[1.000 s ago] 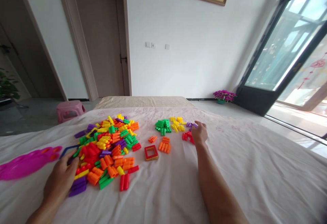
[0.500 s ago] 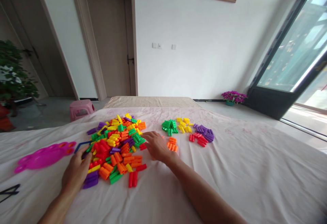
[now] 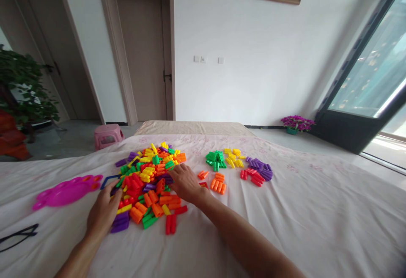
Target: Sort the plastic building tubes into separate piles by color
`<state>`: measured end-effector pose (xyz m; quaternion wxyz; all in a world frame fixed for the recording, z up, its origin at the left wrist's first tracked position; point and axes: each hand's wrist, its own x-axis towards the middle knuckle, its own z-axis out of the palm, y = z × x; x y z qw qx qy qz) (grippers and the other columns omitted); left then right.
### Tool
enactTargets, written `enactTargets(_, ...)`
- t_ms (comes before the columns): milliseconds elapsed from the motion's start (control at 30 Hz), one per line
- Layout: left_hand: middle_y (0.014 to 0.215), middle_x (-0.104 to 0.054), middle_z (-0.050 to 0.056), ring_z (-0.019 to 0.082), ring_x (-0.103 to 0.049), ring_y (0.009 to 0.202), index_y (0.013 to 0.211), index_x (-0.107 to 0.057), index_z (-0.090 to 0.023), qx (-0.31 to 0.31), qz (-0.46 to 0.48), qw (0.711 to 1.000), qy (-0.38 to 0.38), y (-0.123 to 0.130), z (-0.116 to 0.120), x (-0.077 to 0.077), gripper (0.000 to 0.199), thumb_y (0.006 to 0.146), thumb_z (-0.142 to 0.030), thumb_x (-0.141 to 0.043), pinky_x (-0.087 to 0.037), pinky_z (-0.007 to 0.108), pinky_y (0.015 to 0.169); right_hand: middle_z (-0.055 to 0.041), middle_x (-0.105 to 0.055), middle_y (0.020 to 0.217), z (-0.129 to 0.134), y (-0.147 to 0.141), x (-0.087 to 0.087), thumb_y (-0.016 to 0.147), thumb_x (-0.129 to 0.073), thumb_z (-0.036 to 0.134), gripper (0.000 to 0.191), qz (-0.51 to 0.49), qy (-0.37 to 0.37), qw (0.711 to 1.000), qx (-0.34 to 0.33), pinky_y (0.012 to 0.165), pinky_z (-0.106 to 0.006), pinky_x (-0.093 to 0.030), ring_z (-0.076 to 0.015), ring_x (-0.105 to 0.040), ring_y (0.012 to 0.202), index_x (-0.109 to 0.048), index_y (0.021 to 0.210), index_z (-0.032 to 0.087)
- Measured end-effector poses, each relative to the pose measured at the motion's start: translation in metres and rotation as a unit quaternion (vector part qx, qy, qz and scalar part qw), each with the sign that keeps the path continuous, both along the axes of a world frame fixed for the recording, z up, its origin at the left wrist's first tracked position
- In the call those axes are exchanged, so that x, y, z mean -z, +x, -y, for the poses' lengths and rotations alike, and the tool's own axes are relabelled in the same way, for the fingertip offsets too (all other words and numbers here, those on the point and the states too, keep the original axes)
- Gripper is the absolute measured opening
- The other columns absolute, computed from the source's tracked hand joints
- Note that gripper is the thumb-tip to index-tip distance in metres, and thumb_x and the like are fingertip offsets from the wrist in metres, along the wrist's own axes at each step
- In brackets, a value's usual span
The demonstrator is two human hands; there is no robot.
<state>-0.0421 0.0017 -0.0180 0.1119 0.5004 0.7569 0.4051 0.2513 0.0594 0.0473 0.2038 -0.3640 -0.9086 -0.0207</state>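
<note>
A pile of plastic toy blocks [image 3: 136, 183] in red, orange, yellow, green and purple lies on the cloth-covered table. My left hand [image 3: 104, 206] rests at the pile's left edge, thumb and fingers apart, with a dark piece showing between them. Close to its fingertips is a blue angular outline piece [image 3: 109, 181]. My right hand [image 3: 187, 185] reaches over the pile's right side, fingers stretched toward the blocks; its fingertips are partly hidden. Right of it lie sorted groups: orange blocks [image 3: 218, 184], green blocks [image 3: 216, 159], yellow blocks [image 3: 234, 158], red blocks [image 3: 253, 177] and purple blocks [image 3: 261, 168].
A pink tray-like piece [image 3: 68, 192] lies left of the pile, with black-framed glasses [image 3: 20, 236] nearer me. Beyond the table's left side stands a pink stool [image 3: 109, 136]. Purple flowers [image 3: 297, 123] stand on the floor by the glass door.
My right hand has shifted toward the pile, uncovering small orange and red pieces beside the orange group. My left hand stays at the pile's edge. The whole view has swung slightly left.
</note>
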Motion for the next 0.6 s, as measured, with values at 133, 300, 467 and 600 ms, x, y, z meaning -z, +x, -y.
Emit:
enactTargets(133, 0.14, -0.058, 0.011, 0.028, -0.055, 0.128, 0.137, -0.052, -0.022, 0.0, -0.002, 1.0, -0.009, -0.001, 0.0, 0.0, 0.055, 0.091, -0.05, -0.041, -0.042, 0.04, 0.107, -0.0068, -0.062, 0.113, 0.001, 0.031, -0.009, 0.089, -0.066, 0.027, 0.038, -0.084, -0.002, 0.995, 0.049, 0.091, -0.033, -0.046, -0.0221, -0.055, 0.105, -0.06, 0.127, 0.026)
enactTargets(300, 0.139, -0.058, 0.013, 0.03, -0.056, 0.126, 0.139, -0.05, -0.021, 0.006, -0.009, 1.0, -0.023, -0.007, -0.004, 0.005, 0.056, 0.092, -0.049, -0.04, -0.043, 0.045, 0.106, -0.007, -0.06, 0.12, -0.018, 0.107, 0.0, 0.088, -0.063, 0.021, 0.042, -0.212, -0.012, 0.96, 0.181, 0.085, -0.03, -0.049, -0.0188, -0.061, 0.1, -0.059, 0.13, 0.025)
enactTargets(467, 0.134, -0.061, 0.014, 0.032, -0.06, 0.12, 0.138, -0.051, -0.021, 0.008, -0.025, 0.999, -0.021, -0.012, -0.007, 0.009, 0.054, 0.092, -0.048, -0.041, -0.047, 0.048, 0.101, -0.0098, -0.059, 0.12, -0.042, 0.193, 0.015, 0.087, -0.058, 0.023, 0.041, -0.299, 0.021, 0.889, 0.346, 0.082, -0.031, -0.05, -0.0168, -0.063, 0.085, -0.062, 0.127, 0.019)
enactTargets(600, 0.131, -0.064, 0.013, 0.031, -0.063, 0.116, 0.135, -0.053, -0.021, 0.005, -0.041, 0.999, -0.005, -0.01, -0.006, 0.007, 0.052, 0.092, -0.047, -0.04, -0.05, 0.046, 0.098, -0.0111, -0.058, 0.124, -0.042, 0.239, 0.012, 0.088, -0.056, 0.026, 0.043, -0.29, 0.027, 0.823, 0.487, 0.086, -0.03, -0.048, -0.0196, -0.063, 0.097, -0.06, 0.13, 0.019)
